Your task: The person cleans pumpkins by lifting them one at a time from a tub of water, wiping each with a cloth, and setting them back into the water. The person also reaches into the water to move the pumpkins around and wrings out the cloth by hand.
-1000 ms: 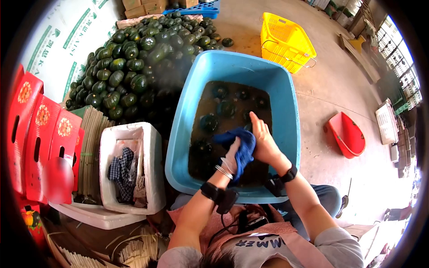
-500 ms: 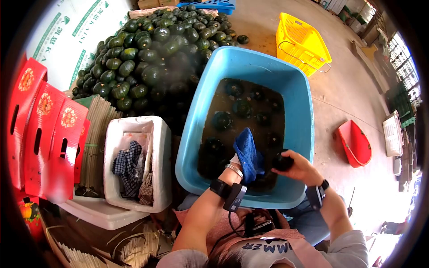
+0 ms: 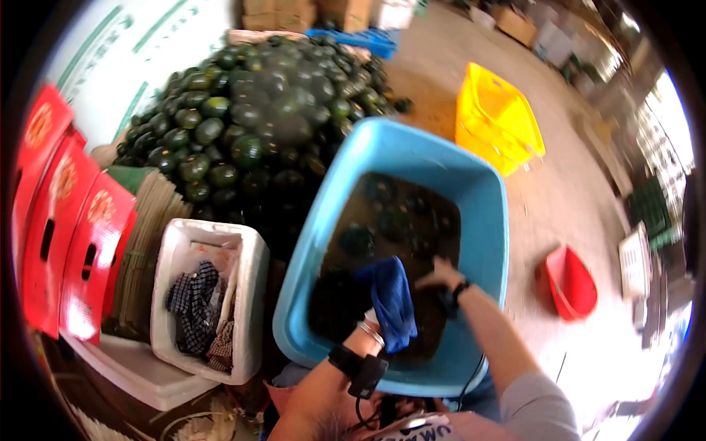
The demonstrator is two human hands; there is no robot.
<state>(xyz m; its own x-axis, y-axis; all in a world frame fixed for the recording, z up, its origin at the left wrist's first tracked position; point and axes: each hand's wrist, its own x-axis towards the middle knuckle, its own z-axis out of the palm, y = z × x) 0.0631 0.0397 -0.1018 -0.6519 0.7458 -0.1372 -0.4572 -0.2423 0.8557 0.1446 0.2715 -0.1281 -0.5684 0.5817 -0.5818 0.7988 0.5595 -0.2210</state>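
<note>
A blue cloth [image 3: 395, 303] is draped over my left hand [image 3: 372, 317], low over the tub; its fingers are mostly covered, and the cloth appears gripped in them. Over the murky water, my right hand [image 3: 440, 275] reaches forward with fingers stretched and nothing visible in them. Both hands are inside the rim of a large light-blue tub [image 3: 482, 213]. Several dark green squashes sit in the brown water, one of them a squash [image 3: 358, 239] ahead of the cloth. Motion blurs the right fingertips slightly.
A big heap of dark green squashes [image 3: 209, 132] lies behind the tub. To the left stand a white foam box [image 3: 252, 294] with checked cloth and red cartons [image 3: 95, 257]. A yellow crate [image 3: 500, 121] and a red basin [image 3: 570, 283] are on the floor at right.
My right hand has moved forward and left over the water, and the dark squash it held is out of it. The blue cloth stays on my left hand. The camera view has shifted.
</note>
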